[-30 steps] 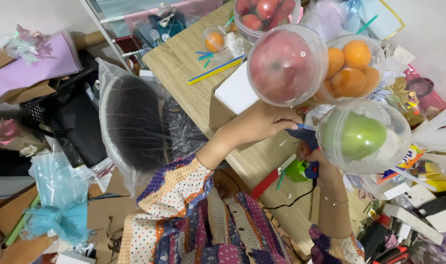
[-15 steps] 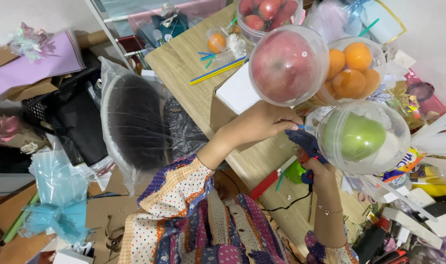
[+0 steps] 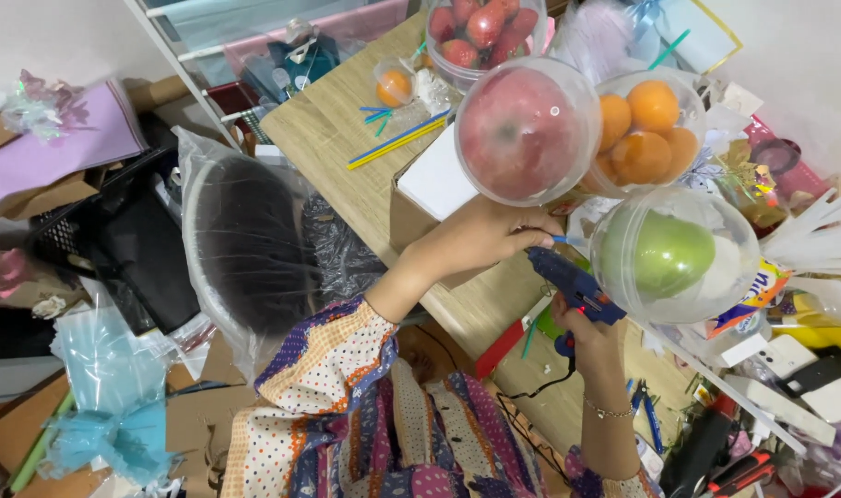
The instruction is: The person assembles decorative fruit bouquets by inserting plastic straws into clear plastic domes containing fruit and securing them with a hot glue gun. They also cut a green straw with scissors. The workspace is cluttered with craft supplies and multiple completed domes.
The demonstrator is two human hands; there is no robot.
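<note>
My left hand [image 3: 480, 242] grips the stems under a bunch of clear plastic globes. One globe holds a red apple [image 3: 522, 129], one holds oranges [image 3: 646, 134], one holds a green apple [image 3: 669, 254]. My right hand [image 3: 582, 334] holds a blue glue gun [image 3: 573, 286] with its tip pointing at the spot just below the globes, close to my left hand's fingers. A globe of strawberries [image 3: 480, 28] sits further back.
A wooden table [image 3: 347, 138] carries coloured sticks [image 3: 397, 143], a small orange in a clear wrap [image 3: 395, 88] and a white box [image 3: 439, 180]. A clear bag over a dark round thing [image 3: 245, 249] stands left. Tools and packets [image 3: 771, 387] crowd the right.
The right hand has shifted the glue gun slightly, its tip staying under the globes. The left hand keeps its hold on the bunch.
</note>
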